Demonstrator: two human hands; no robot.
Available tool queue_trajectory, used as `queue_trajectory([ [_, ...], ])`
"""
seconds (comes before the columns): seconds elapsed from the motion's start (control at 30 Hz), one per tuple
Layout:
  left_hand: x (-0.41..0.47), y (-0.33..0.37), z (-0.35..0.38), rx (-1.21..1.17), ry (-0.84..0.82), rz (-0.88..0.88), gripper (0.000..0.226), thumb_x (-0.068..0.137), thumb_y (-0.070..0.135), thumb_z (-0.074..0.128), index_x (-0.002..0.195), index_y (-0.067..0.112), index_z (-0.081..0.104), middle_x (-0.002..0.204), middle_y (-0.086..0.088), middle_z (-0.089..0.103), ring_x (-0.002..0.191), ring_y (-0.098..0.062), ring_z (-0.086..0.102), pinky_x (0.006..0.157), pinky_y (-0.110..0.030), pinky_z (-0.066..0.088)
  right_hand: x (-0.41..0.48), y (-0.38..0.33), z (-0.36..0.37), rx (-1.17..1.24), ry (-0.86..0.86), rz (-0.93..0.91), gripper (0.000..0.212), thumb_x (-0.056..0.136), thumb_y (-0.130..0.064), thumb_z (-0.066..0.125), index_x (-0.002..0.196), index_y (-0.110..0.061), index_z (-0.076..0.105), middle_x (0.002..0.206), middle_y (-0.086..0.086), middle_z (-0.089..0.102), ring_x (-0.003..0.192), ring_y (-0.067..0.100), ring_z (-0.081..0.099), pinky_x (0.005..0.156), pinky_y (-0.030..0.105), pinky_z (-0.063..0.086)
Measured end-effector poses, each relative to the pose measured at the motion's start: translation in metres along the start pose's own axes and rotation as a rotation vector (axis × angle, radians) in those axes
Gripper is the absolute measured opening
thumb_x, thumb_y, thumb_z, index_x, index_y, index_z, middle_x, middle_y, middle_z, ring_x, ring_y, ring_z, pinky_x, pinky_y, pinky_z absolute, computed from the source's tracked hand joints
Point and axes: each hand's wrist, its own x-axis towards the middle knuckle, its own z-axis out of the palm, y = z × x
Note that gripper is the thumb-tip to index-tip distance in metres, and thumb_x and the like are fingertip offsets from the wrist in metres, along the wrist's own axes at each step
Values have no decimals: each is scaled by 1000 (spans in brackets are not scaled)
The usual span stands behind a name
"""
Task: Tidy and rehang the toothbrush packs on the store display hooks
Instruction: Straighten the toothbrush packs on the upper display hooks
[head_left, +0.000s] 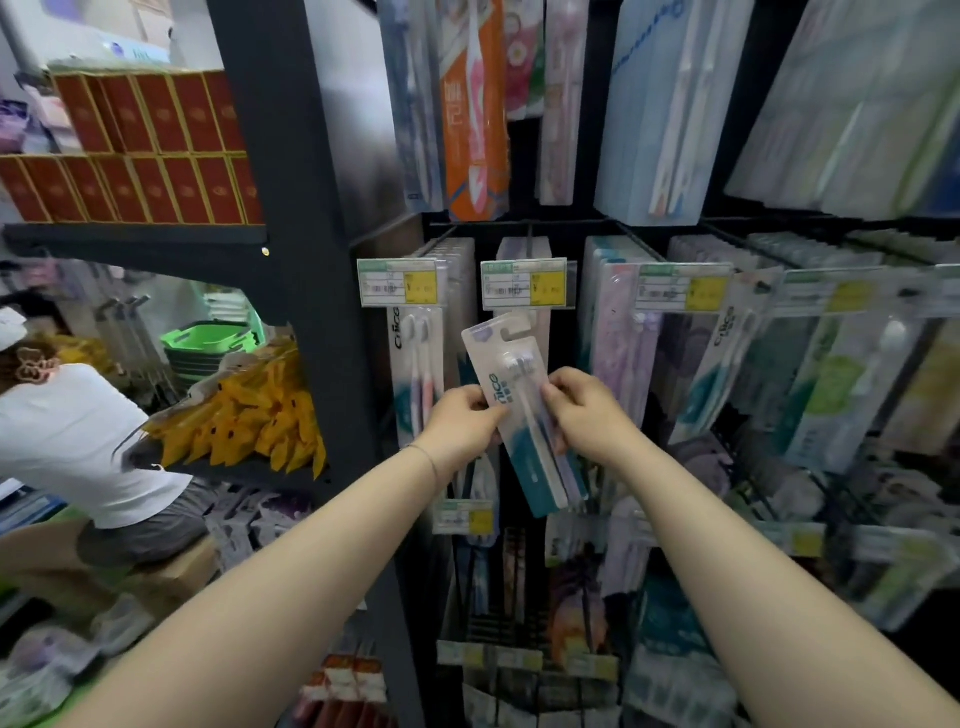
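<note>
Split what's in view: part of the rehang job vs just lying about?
Job: toothbrush pack, held by left hand and right hand; hanging packs; price tag above it.
Lying about: red boxes; green baskets; yellow packets.

A price tag (523, 284) fronts the middle hook (529, 241); white toothbrush packs (417, 374) leftward and lilac packs (621, 338) rightward flank the dark open gap (513, 522) beneath it.

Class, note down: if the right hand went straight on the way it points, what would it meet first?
The right hand holds the toothbrush pack; beyond that, likely the price tag above it, though depth is unclear.
</note>
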Motion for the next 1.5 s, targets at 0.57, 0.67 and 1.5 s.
queue_trajectory([
  [0.57, 21, 6, 41, -260, -42, -14, 20, 102, 18, 43, 107, 11, 62, 98, -15, 69, 82, -26, 62, 61, -29, 40, 20, -21, -39, -273, 167, -19, 25, 97, -37, 46, 104, -26, 68, 105, 2, 69, 98, 25, 59, 78, 33, 45],
  [0.67, 32, 20, 35, -311, 48, 53, 13, 101, 17, 47, 109, 11, 55, 78, -2, 67, 60, -12, 59, 57, -26, 43, 35, -31, -37, -249, 253, 15, 25, 97, -39, 45, 98, -24, 65, 98, 5, 66, 92, 28, 57, 75, 35, 45],
  [1.5, 6, -2, -31, 318, 217, 45, 15, 88, 16, 56, 101, 18, 64, 96, 3, 67, 91, -12, 61, 73, -21, 48, 54, -61, 59, 42, 38, -203, 26, 97, -19, 46, 120, -17, 58, 109, -1, 62, 97, 17, 58, 86, 30, 47],
])
